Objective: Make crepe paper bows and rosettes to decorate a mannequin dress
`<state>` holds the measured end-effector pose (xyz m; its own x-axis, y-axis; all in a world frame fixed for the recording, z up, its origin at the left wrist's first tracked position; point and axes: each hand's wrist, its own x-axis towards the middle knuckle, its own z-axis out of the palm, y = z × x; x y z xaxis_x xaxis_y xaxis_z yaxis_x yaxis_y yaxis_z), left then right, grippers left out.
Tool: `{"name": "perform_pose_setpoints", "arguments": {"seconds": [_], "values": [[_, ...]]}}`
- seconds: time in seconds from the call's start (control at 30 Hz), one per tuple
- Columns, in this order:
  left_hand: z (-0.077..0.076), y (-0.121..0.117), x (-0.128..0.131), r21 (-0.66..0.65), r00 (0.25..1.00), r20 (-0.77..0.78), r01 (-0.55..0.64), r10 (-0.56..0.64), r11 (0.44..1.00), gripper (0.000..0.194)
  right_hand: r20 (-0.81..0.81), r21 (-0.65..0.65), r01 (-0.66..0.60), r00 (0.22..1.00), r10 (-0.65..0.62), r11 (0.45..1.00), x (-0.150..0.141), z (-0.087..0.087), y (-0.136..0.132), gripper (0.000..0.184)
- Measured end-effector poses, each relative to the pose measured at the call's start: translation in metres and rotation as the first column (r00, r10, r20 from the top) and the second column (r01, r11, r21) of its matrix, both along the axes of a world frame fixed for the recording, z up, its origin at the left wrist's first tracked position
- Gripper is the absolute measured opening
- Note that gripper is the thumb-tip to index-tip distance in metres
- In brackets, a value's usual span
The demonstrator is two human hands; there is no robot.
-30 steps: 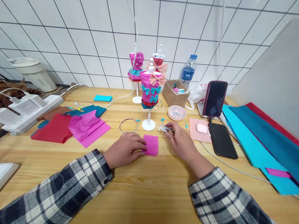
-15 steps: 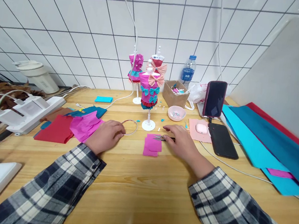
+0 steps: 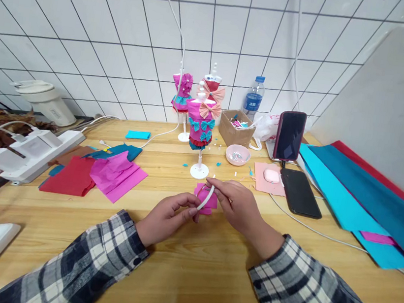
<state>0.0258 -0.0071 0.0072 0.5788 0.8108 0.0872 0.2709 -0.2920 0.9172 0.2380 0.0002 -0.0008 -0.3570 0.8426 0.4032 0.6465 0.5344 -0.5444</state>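
In the head view, a narrow roll of white tape (image 3: 206, 199) is tilted up between my hands, just above the wood table. My left hand (image 3: 171, 214) pinches its lower end between thumb and fingers. At its upper end, the fingertips of my right hand (image 3: 236, 203) are closed on the tape. Under the roll lie square pink paper pieces (image 3: 211, 203), partly covered by my hands. A small dress form in a pink paper dress with blue bows (image 3: 202, 124) stands just behind. The scissors are not visible now.
Two more dressed forms (image 3: 183, 89) stand behind. Folded pink paper (image 3: 119, 175) and red paper (image 3: 68, 176) lie left, near a power strip (image 3: 34, 154). A pink bowl (image 3: 237, 161), cardboard box (image 3: 236, 135), phones (image 3: 301, 192) and coloured paper sheets (image 3: 359, 202) are at right.
My left hand has picked the tape roll up from the table and brought it right, over the pink pieces. My right hand has moved slightly left and now grips the roll; the scissors have gone from view.
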Motion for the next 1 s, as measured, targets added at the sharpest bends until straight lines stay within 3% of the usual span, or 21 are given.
{"name": "perform_pose_setpoints", "arguments": {"seconds": [0.27,0.43,0.7,0.83,1.0], "values": [[-0.002,0.002,-0.003,0.275,0.998,-0.066,0.024,-0.005,0.961,0.019,-0.289,-0.153,-0.049,0.957,0.002,0.987,-0.004,0.003,-0.006,0.042],[-0.006,0.006,-0.004,0.362,0.989,-0.139,0.094,-0.046,0.928,0.027,-0.436,-0.131,-0.158,0.896,0.086,0.979,-0.006,0.005,-0.01,0.033],[-0.006,0.008,-0.008,0.463,0.947,-0.32,0.153,0.004,0.873,0.027,-0.329,0.002,-0.166,0.931,0.157,0.986,-0.008,0.009,-0.014,0.042],[-0.01,0.01,-0.01,0.547,0.938,-0.336,0.119,0.087,0.829,0.032,-0.374,0.023,-0.205,0.906,0.199,0.978,-0.008,0.007,-0.015,0.062],[-0.008,0.011,-0.01,0.53,0.922,-0.376,0.134,0.091,0.838,0.033,-0.386,0.049,-0.2,0.9,0.203,0.979,-0.008,0.006,-0.016,0.07]]}}
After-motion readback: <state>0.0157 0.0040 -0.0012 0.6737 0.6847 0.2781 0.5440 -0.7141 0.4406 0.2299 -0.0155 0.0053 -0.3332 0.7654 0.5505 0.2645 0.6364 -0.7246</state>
